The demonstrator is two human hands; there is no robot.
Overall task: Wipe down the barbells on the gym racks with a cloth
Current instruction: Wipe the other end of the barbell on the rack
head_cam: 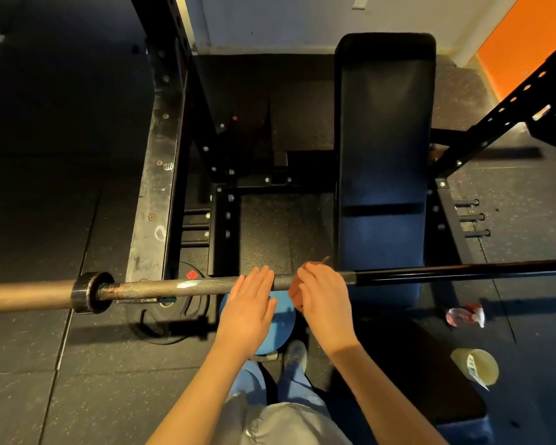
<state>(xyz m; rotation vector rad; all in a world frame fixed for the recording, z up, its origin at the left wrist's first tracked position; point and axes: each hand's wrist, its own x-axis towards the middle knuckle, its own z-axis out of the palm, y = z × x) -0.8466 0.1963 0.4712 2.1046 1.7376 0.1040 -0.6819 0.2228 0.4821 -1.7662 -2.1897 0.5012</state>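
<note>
I have the barbell (199, 285) running nine to three o'clock across the middle of my view, resting on the rack (154, 187). My right hand (325, 297) is curled round the reddish cloth (295, 292) and holds it against the shaft just right of centre. My left hand (249, 303) lies with its fingers straight on the knurling beside it.

I think the bar may roll on its supports if I press unevenly, and the rough, rusty stretch toward nine o'clock could snag the cloth and pull it loose.

I count one barbell, one cloth, one bench (384, 139) at one o'clock, two plates below the bar, black (161, 319) and blue (283, 322), and what looks like one spray bottle (466, 316) at four o'clock.
</note>
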